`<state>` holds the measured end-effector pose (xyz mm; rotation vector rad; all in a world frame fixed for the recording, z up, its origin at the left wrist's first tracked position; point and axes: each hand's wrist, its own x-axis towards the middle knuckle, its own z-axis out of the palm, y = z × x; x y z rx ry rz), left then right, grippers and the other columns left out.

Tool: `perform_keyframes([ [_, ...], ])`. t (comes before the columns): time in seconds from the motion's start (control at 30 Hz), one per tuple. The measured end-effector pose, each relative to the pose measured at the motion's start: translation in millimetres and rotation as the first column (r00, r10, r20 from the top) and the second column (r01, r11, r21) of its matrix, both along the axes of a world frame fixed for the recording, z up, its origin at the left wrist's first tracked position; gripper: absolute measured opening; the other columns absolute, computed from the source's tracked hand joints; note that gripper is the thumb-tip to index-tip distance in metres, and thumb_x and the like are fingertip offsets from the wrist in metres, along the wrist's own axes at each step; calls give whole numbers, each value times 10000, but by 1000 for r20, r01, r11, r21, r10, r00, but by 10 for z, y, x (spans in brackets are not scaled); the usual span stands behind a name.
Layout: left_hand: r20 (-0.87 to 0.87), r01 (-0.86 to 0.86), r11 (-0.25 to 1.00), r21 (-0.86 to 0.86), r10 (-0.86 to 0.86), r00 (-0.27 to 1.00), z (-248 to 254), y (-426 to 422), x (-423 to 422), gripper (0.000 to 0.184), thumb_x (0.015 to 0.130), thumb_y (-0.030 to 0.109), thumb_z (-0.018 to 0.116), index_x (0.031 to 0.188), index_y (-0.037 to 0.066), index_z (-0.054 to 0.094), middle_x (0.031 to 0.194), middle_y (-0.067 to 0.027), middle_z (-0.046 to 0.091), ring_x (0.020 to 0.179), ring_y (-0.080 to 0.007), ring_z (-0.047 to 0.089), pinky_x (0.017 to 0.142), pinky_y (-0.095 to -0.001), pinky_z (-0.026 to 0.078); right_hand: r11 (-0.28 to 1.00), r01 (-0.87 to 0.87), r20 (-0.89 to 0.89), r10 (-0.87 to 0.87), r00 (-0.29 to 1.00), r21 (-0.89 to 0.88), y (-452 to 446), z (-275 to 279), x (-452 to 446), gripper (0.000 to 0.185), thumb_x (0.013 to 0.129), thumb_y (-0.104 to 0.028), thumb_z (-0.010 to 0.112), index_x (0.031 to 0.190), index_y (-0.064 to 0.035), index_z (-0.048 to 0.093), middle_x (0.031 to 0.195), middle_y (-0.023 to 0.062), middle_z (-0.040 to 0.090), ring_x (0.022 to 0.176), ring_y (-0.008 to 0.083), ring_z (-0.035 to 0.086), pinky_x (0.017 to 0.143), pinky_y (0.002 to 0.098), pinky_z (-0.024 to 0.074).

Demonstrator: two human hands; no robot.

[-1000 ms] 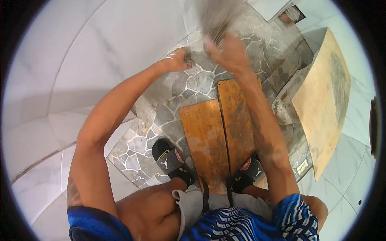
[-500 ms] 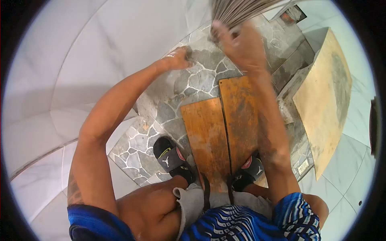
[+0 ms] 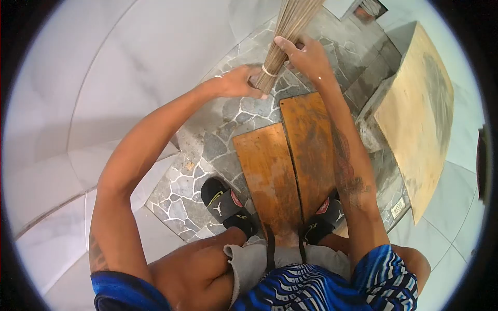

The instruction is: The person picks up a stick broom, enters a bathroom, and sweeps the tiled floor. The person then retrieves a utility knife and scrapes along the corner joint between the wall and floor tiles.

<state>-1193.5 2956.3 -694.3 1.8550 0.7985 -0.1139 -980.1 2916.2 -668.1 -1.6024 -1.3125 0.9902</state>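
A stick broom (image 3: 290,28), a bundle of thin brown sticks with a pale band near its lower end, slants up out of the top of the view. My right hand (image 3: 311,59) grips the bundle partway up, its thumb across the front. At the banded butt end, my left hand (image 3: 238,82) is curled around the sticks, with the thumb near the tip and the other fingers partly hidden behind. Below the hands, two worn orange-brown boards (image 3: 267,171) lie side by side between my feet.
Stone-patterned floor tiles (image 3: 254,103) with white joints lie underfoot. A large pale wooden board (image 3: 415,114) leans at the right. Marble-look white tiles (image 3: 155,57) rise on the left. A dark square opening (image 3: 369,10) shows at top right. My feet wear black slides (image 3: 220,205).
My right hand has brought the broom down and left, and its blurred motion has settled. My left hand, empty before, has moved slightly right and now closes around the butt end.
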Motion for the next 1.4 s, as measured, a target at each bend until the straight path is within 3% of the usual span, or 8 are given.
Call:
perform_keyframes([
  [0.53,1,57,993,-107,-58,998,317,-270,248,303,885,258,709,1039,6,641,812,-106,701,734,-186,662,743,-348,533,951,3,-675,-221,704,-308,-308,-527,-234,388,903,-313,673,1062,36,614,907,112,659,740,184,658,620,309,552],
  [0.6,-296,291,956,36,-268,917,365,-369,241,321,902,269,684,1085,7,655,829,-101,700,733,-178,645,745,-335,523,953,41,-622,-227,750,-299,-479,-472,-304,331,903,-266,672,1038,30,612,876,108,661,719,175,658,595,314,547],
  [0.9,-273,707,665,-239,-745,609,543,-1545,190,251,857,267,663,973,47,700,929,-226,682,939,-398,650,805,-485,518,930,178,-345,-291,892,-322,-77,-757,350,273,931,-229,609,1025,27,600,748,116,652,652,206,660,552,350,530],
  [0.93,-210,726,635,-264,-772,599,497,-1686,209,260,847,269,671,958,36,700,920,-231,682,929,-400,653,800,-487,519,969,-217,181,236,955,-117,-185,-894,52,292,938,-237,588,1056,30,598,785,150,666,694,255,669,606,382,541],
  [1.0,-96,767,568,-299,-817,568,388,-1903,260,279,825,272,686,928,14,699,900,-241,681,908,-405,658,791,-491,522,874,-198,164,296,941,-444,-786,-684,-577,424,906,-297,611,1122,56,516,992,285,654,908,418,640,799,483,510],
  [1.1,2,851,483,-207,-870,494,716,-2009,464,286,793,234,691,912,-26,696,896,-252,683,900,-410,664,770,-491,530,797,-432,-427,246,870,-421,-1598,-734,-963,517,899,-273,581,1231,99,444,1046,344,628,1000,459,630,891,500,483],
  [1.2,-9,888,318,-332,-942,334,1084,-1964,776,293,776,188,668,932,-58,690,936,-262,683,912,-412,666,755,-493,538,620,-618,-53,684,728,-484,-1391,54,-429,519,897,-249,582,1256,96,434,1047,344,629,995,452,642,881,486,480],
  [1.4,-15,895,183,-407,-981,194,1118,-2211,932,269,753,144,661,931,-53,706,961,-238,695,921,-397,673,763,-483,550,913,-84,164,161,973,-398,-1167,25,-44,442,864,-234,599,1124,109,498,969,321,646,914,460,651,810,507,513],
])
